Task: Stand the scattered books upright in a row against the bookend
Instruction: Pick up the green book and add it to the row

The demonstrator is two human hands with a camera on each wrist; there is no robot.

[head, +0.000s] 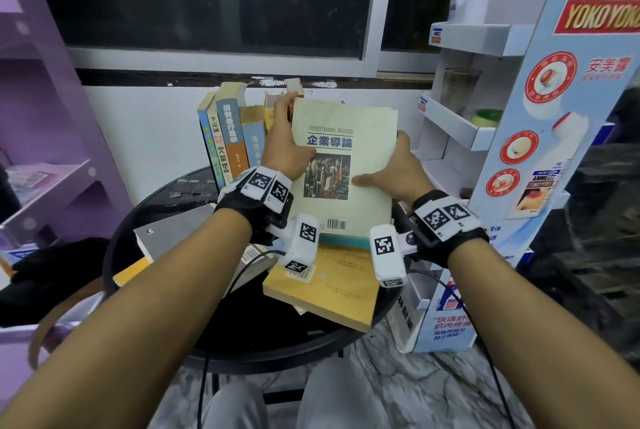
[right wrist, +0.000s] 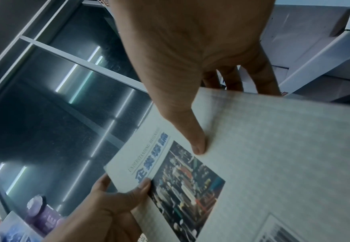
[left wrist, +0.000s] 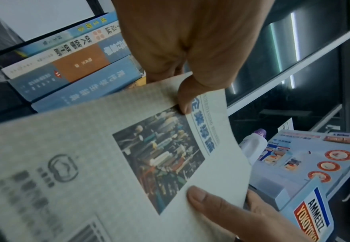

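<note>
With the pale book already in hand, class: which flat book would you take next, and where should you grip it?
The yellow book lies flat on top, its near corner overhanging the round table. Judging by that pose, grip that free corner from the near side, thumb on top and fingers beneath.

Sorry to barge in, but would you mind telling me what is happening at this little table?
A person is tidying books. Both hands hold one pale book titled Understanding Business: the left hand grips its left edge, the right hand its right edge, thumbs on the cover. It is lifted in front of a row of upright books at the back of the round black table. A yellow book and a grey book lie flat on the table, not yet stood up.
</note>
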